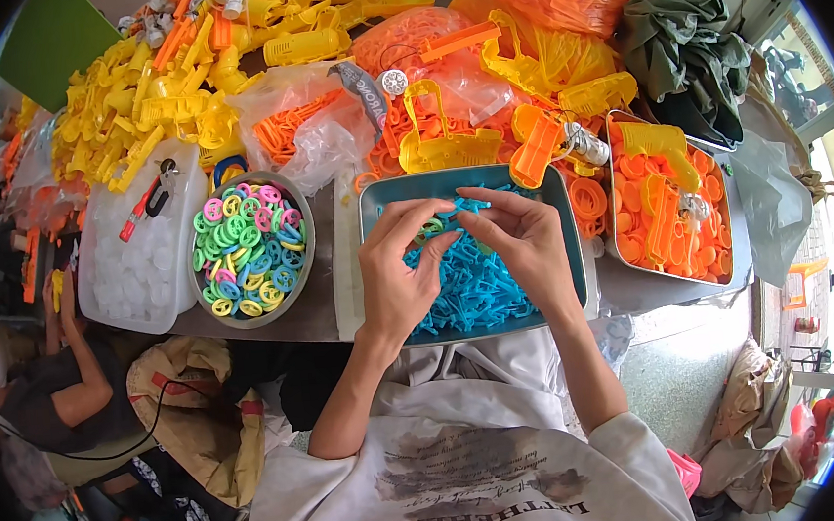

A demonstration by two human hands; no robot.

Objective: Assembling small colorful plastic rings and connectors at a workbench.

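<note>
Both my hands are raised over a blue-green metal tray (571, 247) heaped with small blue plastic pieces (474, 290). Close to its far edge, the fingertips of my right hand (526, 241) pinch a small blue plastic piece (473, 203). My left hand (396, 267) meets it from the other side, fingers curled and closed on the blue plastic too. A green ring (429, 228) shows in the gap by the left thumb and fingers; whether it is gripped or lies on the pile is unclear. The exact join between the parts is hidden by my fingertips.
Left of the tray stand a round bowl (306, 260) of coloured rings and a white tub (91, 279) of translucent pieces. A metal tray (729, 258) of orange parts is at right. Yellow parts (141, 106) pile up behind. A co-worker (70, 380) sits far left.
</note>
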